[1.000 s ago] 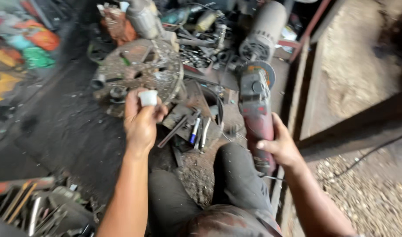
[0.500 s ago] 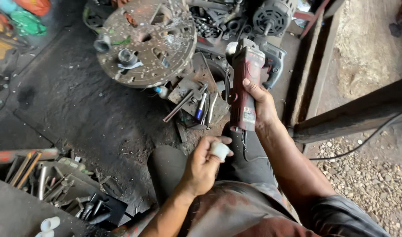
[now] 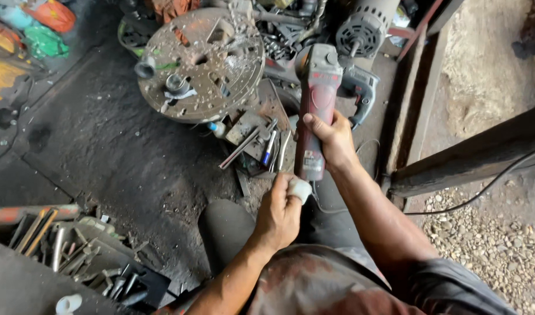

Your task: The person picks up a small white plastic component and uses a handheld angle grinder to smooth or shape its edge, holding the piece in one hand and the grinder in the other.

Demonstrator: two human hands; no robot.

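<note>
Far left, along the floor's point(image 3: 104, 151) left edge: coloured bags point(image 3: 43, 26) lying at the top-left corner, and a tray of rods and bolts point(image 3: 63, 251) sitting near the bottom-left corner. Floor is dark and gritty w/ metal dust.

Moving right, a round rusty metal disc point(image 3: 200, 64) is lying flat towards the floor's top edge, w/ a short pipe piece point(image 3: 145, 67) sitting at its left rim and small bits scattered on top. Just below-right of the disc, loose hand tools point(image 3: 261, 143) are lying in a pile.

Centre: left hand point(image 3: 279, 216) is curling shut round a small white piece point(image 3: 299, 188), pinching it between thumb and fingers, right under the tail end of the grinder point(image 3: 314, 111). White piece is sitting just beside, maybe touching, the grinder's base; can't tell which.

Right hand point(image 3: 334, 143) is wrapping tight round the red grinder's body, fingers closed on it, grinder pointing away from the person w/ its head near an electric motor point(image 3: 364, 26) at the top edge. A drill point(image 3: 361, 87) is lying just right of the grinder.

Far right: a wooden beam point(image 3: 471, 154) is crossing over gravel point(image 3: 489, 245), a black cable point(image 3: 471, 198) trailing along it.
</note>
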